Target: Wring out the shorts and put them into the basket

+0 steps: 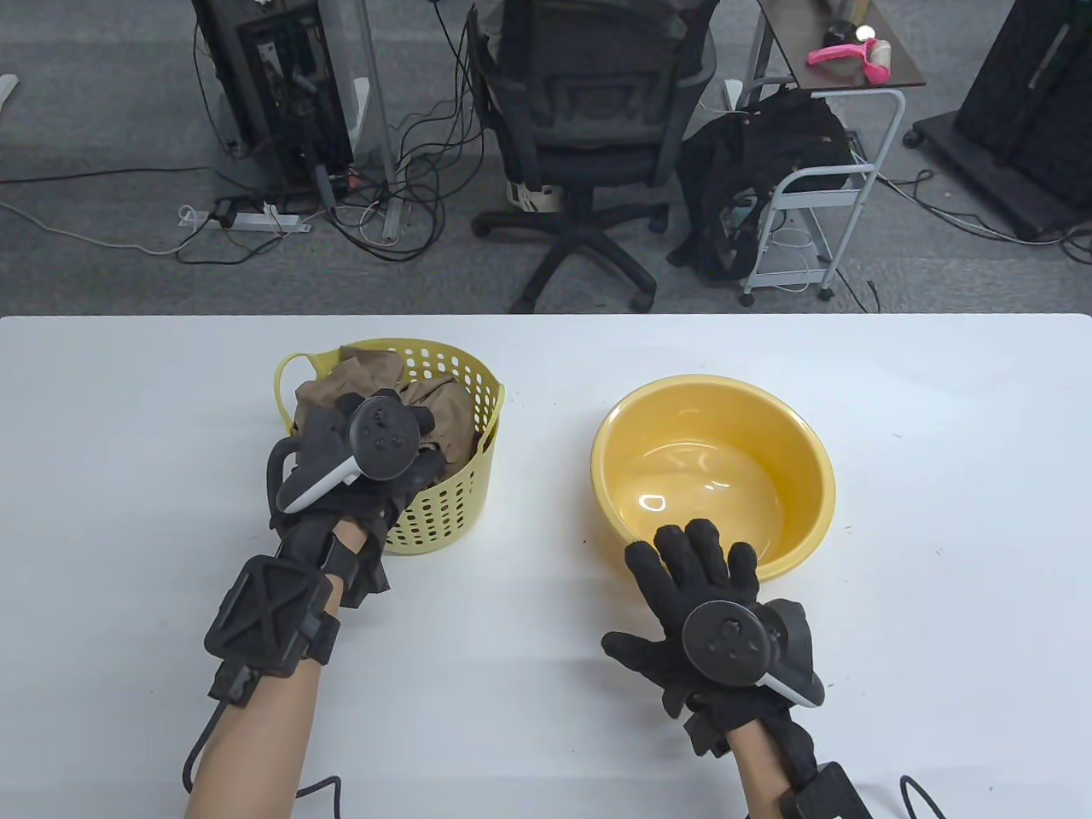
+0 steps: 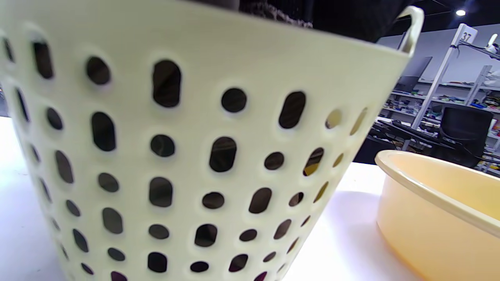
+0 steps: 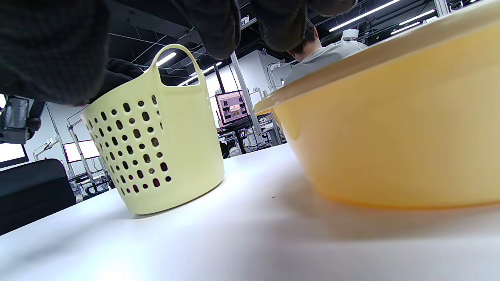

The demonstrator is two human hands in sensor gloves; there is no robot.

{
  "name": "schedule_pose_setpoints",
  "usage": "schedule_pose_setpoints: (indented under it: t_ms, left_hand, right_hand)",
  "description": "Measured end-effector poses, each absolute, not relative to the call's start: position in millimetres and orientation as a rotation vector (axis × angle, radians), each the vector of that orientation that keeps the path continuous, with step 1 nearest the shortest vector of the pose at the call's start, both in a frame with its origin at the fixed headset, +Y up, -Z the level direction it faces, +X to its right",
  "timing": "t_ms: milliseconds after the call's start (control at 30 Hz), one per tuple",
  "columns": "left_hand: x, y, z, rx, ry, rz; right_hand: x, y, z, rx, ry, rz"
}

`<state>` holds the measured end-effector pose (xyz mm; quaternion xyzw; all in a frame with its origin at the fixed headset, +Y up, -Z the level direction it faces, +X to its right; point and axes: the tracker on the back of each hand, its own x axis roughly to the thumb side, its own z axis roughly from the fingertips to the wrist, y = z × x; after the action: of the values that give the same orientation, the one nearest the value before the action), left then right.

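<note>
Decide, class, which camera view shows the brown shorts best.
The table view: the shorts lie bunched in the yellow basket under the left hand. The left wrist view shows only dark cloth through the holes; the right wrist view shows none.

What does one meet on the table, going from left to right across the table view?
Left hand reaching into the basket → yellow perforated basket with the brown shorts inside → yellow basin, with the right hand at its near rim.
</note>
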<state>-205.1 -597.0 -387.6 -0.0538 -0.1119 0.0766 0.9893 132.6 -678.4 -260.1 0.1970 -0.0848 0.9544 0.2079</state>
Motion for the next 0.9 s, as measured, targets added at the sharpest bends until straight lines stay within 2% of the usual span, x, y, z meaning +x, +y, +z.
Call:
schedule_pose_setpoints:
  t_ms: [200, 500, 667, 900]
  left_hand:
    - [-205, -584, -371, -0.047, -0.27, 0.179]
    - [-187, -567, -317, 0.048, -0.46, 0.16]
    - [-170, -573, -287, 0.089, -0.552, 0.161]
    - [-150, -603, -264, 0.115, -0.609, 0.109]
  right_hand:
    - [132, -678, -260, 0.553, -0.234, 2.657]
    - [131, -678, -258, 0.562, -0.24, 2.659]
    - [131, -678, -257, 0.566, -0.228, 2.669]
    - [130, -678, -256, 0.585, -0.21, 2.674]
